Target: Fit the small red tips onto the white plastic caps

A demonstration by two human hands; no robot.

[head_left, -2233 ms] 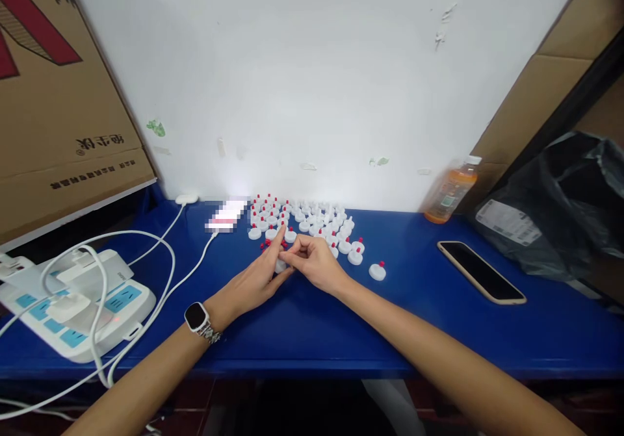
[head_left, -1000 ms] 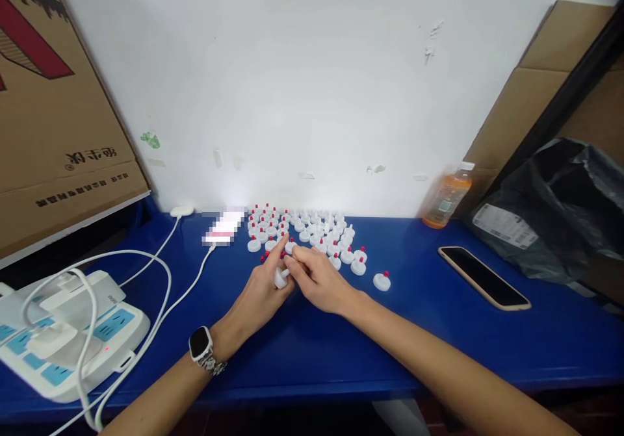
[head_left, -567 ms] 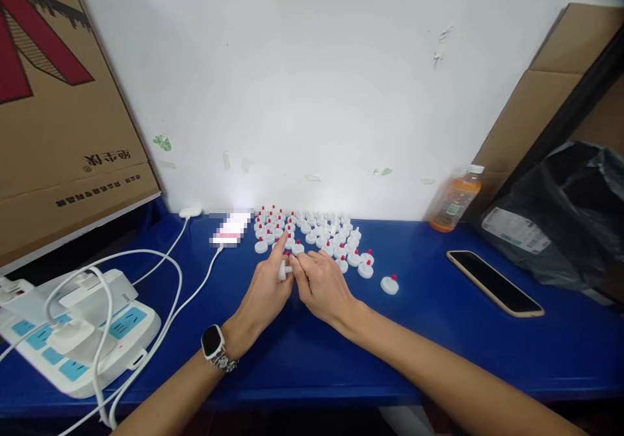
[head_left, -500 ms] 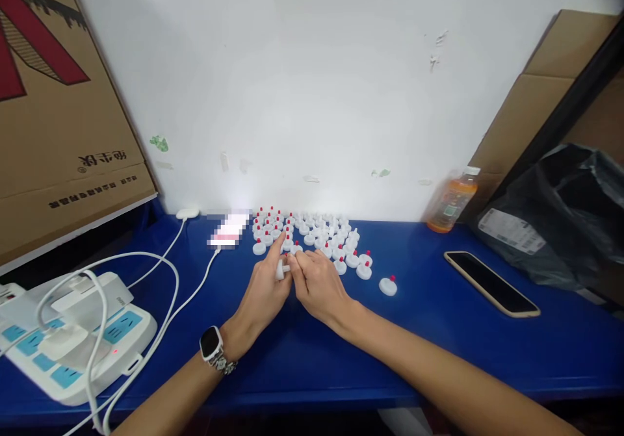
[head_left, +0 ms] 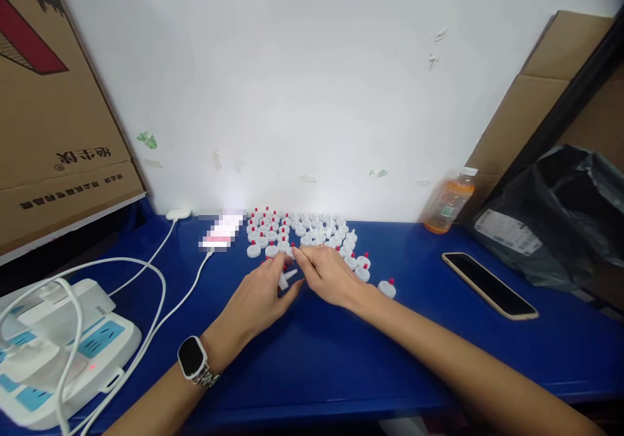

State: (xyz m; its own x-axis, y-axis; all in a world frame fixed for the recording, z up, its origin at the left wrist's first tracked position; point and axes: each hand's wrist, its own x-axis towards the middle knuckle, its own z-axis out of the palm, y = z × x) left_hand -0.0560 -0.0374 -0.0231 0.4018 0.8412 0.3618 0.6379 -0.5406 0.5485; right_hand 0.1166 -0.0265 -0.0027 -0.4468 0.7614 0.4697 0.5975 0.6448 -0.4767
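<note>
In the head view, my left hand (head_left: 258,293) holds a white nozzle cap (head_left: 283,282) between thumb and fingers, its thin spout pointing right. My right hand (head_left: 329,275) is just beside it, fingertips pinched together over the near edge of a group of caps; whatever sits between them is hidden. Behind my hands on the blue table (head_left: 312,358) stand many white caps with red tips (head_left: 253,250) on the left. White caps without red tips (head_left: 319,233) crowd together at the back middle. One red-tipped cap (head_left: 387,288) stands apart to the right.
A white power strip (head_left: 117,358) with looping cables lies at the left, and a lit phone (head_left: 221,230) is plugged in near the wall. On the right are a dark phone (head_left: 490,284), an orange drink bottle (head_left: 449,202) and a black plastic bag (head_left: 560,215).
My right fingertips have come off the cap's spout and moved up toward the standing caps. My left thumb has swung down and the held cap has turned. The view has shifted slightly.
</note>
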